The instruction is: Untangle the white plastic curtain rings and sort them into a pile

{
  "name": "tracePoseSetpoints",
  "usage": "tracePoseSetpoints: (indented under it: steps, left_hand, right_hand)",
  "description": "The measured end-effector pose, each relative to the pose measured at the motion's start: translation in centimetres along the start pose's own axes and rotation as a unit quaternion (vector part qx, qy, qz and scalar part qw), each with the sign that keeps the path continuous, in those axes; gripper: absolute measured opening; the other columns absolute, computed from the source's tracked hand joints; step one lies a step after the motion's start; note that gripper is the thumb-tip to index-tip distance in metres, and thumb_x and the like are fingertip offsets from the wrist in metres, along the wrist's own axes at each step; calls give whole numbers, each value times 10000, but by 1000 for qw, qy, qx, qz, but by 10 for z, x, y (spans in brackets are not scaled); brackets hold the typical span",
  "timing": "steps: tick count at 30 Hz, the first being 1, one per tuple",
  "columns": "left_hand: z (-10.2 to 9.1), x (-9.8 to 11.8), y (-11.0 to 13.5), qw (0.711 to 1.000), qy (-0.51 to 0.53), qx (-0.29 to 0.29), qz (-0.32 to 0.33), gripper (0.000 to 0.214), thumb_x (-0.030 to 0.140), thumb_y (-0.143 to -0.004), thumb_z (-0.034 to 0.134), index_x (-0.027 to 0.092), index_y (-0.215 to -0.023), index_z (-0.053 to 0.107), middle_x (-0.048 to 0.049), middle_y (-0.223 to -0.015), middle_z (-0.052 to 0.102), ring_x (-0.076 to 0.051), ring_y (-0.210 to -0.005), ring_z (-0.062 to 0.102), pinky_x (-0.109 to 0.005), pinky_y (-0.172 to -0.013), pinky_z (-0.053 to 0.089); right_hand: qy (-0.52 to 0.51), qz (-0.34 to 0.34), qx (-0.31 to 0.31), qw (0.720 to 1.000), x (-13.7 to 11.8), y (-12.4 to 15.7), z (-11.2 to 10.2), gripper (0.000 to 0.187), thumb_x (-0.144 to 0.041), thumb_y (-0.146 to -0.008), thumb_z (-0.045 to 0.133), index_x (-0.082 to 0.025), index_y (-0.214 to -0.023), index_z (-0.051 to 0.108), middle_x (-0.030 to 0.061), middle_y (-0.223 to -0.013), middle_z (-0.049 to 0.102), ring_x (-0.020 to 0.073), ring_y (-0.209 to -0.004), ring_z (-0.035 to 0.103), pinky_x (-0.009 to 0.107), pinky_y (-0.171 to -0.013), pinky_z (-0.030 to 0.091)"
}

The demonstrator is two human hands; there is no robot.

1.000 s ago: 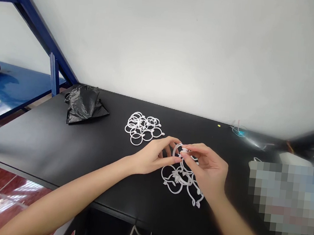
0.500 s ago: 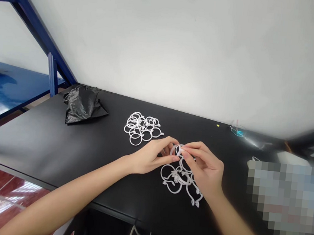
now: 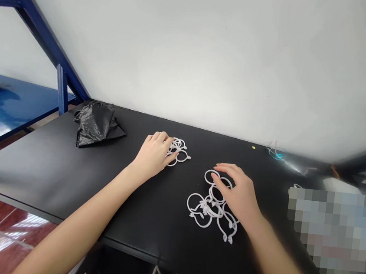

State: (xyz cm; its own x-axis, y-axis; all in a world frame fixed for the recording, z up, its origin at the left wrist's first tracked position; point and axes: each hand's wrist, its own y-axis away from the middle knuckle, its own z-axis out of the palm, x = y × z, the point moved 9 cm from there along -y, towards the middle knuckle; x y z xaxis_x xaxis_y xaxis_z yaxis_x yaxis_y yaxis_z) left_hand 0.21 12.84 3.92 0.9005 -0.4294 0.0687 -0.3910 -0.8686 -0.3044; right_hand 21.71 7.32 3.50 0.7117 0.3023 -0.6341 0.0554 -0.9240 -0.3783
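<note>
White plastic shower curtain rings with small knobbed clasps lie in two groups. Over the farther ring pile [image 3: 181, 154] rests my left hand [image 3: 155, 151], palm down, thumb and index finger apart; its other fingertips are hidden behind the hand. My right hand [image 3: 238, 190] hovers at the nearer ring pile [image 3: 206, 209], with its thumb and fingers spread. A single ring [image 3: 211, 177] lies at the top of that pile, by the right thumb tip. Part of the nearer pile is covered by the right hand.
A crumpled black plastic bag [image 3: 96, 123] lies at the back left of the black table [image 3: 122, 218]. A clear bag [image 3: 293, 166] and a blurred-out item [image 3: 329, 235] are on the right. The white wall [image 3: 210, 61] bounds the back; a blue metal frame [image 3: 43, 31] stands left.
My left hand has moved left and away to the farther pile. The two hands have parted from the ring they both handled, and the right fingers have spread.
</note>
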Motion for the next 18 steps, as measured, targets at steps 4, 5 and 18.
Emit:
tracePoseSetpoints:
  steps: [4, 5, 18]
  left_hand:
    - [6, -6, 2, 999, -35, -2, -13, 289, 395, -929, 558, 142, -1055, 618, -153, -1104, 585, -285, -954, 549, -368, -770, 428]
    - [6, -7, 2, 999, -35, -1, -16, 291, 396, -923, 568, 141, -1053, 617, -152, -1104, 585, -285, -955, 549, -369, -772, 429]
    - [-5, 68, 16, 964, 200, 29, 173, 208, 249, -981, 465, 180, -1136, 584, -112, -1157, 616, -253, -1080, 560, -429, -952, 432]
  right_hand:
    - [40, 5, -61, 997, 8, 2, 17, 100, -258, -857, 618, -233, -786, 684, 50, -995, 712, 259, -957, 652, 456, -859, 513]
    - [41, 5, -68, 997, 7, 3, 19, 111, -251, -862, 609, -231, -780, 681, 50, -986, 712, 255, -952, 650, 451, -856, 513]
    - [16, -55, -18, 998, -11, 1, 10, 201, -227, -929, 520, -218, -916, 721, 70, -981, 710, 233, -885, 690, 391, -796, 565]
